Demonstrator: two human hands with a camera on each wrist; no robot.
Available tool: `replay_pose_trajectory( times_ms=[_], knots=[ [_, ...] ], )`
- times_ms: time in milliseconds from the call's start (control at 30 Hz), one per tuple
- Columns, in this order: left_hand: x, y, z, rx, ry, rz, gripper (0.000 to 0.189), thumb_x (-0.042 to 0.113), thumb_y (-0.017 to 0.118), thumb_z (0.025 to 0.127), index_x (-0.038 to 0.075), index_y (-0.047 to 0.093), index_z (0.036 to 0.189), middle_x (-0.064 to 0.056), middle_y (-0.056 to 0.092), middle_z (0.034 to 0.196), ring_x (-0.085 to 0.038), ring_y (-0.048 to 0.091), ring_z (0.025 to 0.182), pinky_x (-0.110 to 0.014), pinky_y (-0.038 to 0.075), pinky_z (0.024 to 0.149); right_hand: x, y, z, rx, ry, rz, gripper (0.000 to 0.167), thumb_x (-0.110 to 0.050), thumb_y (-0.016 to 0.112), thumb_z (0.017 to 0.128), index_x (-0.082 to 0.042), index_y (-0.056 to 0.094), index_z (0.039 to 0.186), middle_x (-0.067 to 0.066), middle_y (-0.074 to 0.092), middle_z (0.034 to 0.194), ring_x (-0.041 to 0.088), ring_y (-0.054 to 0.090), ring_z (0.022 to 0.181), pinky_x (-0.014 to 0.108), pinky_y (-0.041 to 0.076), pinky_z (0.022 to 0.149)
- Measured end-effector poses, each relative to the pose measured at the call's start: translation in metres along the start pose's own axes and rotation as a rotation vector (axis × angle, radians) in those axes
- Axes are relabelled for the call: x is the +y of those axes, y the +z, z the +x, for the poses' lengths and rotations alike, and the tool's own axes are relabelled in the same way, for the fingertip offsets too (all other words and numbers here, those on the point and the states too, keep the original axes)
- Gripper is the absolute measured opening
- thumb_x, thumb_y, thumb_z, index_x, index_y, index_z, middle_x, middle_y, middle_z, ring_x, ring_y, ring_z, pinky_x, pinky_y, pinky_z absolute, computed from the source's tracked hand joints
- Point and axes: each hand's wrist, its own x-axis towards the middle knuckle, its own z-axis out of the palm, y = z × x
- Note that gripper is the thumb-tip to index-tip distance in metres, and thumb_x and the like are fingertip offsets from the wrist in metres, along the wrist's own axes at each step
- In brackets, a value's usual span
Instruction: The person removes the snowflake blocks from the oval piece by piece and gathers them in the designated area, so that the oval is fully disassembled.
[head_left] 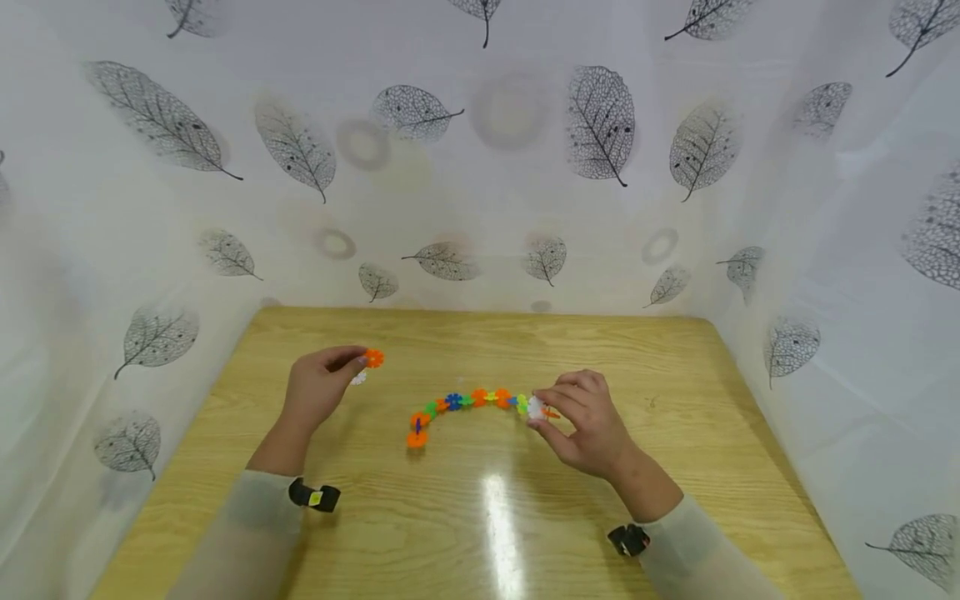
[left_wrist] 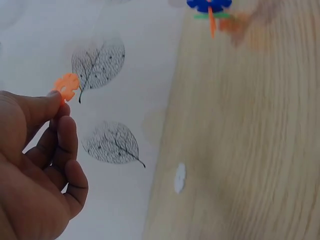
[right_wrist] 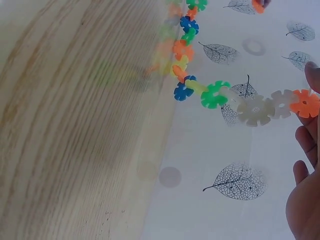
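Observation:
Between thumb and fingertips, my left hand (head_left: pixel 318 390) pinches an orange snowflake disc (head_left: pixel 375 358) by its edge. A white snowflake disc (left_wrist: pixel 180 178) lies on the table below that hand. My right hand (head_left: pixel 596 429) grips the right end of a curved chain of linked snowflake discs (head_left: pixel 454 402) and holds it up. In the right wrist view the gripped end is an orange disc (right_wrist: pixel 305 103), with white discs (right_wrist: pixel 256 111) beside it. Blue, green, yellow and orange discs make up the rest. The chain's left end hangs between the hands, apart from the left hand.
The wooden table (head_left: pixel 420 525) carries a bright light reflection near its front. White curtains with leaf prints (head_left: pixel 600 125) hang behind it and along both sides. Dark straps (head_left: pixel 315 497) are worn on both wrists.

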Motion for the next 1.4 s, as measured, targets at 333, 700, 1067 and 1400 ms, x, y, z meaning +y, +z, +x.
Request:
replay_pose_trajectory(
  times_ms=[333, 700, 1067, 1400],
  knots=[
    [-0.030, -0.016, 0.004, 0.013, -0.106, 0.095, 0.037, 0.035, 0.065, 0.104, 0.007, 0.074, 0.127, -0.014, 0.074, 0.121, -0.029, 0.068, 0.109, -0.032, 0.055, 0.085, 0.000, -0.003, 0.001, -0.003, -0.005, -0.005, 0.039, -0.038, 0.071, 0.099, -0.001, 0.078, 0.107, 0.006, 0.077, 0.099, 0.031, 0.062, 0.093, 0.054, 0.041, 0.084],
    [-0.059, -0.019, 0.011, -0.003, -0.185, 0.213, 0.036, 0.029, 0.063, 0.105, 0.002, 0.073, 0.127, -0.022, 0.070, 0.126, -0.043, 0.062, 0.120, -0.056, 0.050, 0.100, -0.001, -0.005, 0.001, -0.014, -0.002, -0.012, 0.039, -0.039, 0.071, 0.099, -0.002, 0.078, 0.108, 0.005, 0.077, 0.098, 0.031, 0.062, 0.093, 0.054, 0.041, 0.085],
    [-0.073, -0.020, 0.020, -0.073, -0.291, 0.263, 0.037, 0.028, 0.061, 0.104, 0.001, 0.073, 0.126, -0.025, 0.067, 0.131, -0.047, 0.057, 0.126, -0.058, 0.046, 0.104, 0.000, -0.004, 0.003, -0.024, -0.011, -0.019, 0.038, -0.038, 0.072, 0.098, -0.001, 0.078, 0.108, 0.005, 0.077, 0.099, 0.031, 0.063, 0.093, 0.055, 0.042, 0.085],
    [-0.078, -0.021, 0.027, -0.098, -0.325, 0.335, 0.039, 0.034, 0.063, 0.103, 0.001, 0.076, 0.119, -0.025, 0.068, 0.126, -0.048, 0.059, 0.119, -0.059, 0.047, 0.100, -0.002, -0.004, 0.004, -0.031, -0.008, -0.021, 0.039, -0.039, 0.070, 0.100, -0.001, 0.078, 0.107, 0.005, 0.077, 0.099, 0.030, 0.063, 0.093, 0.054, 0.042, 0.085]
  ],
)
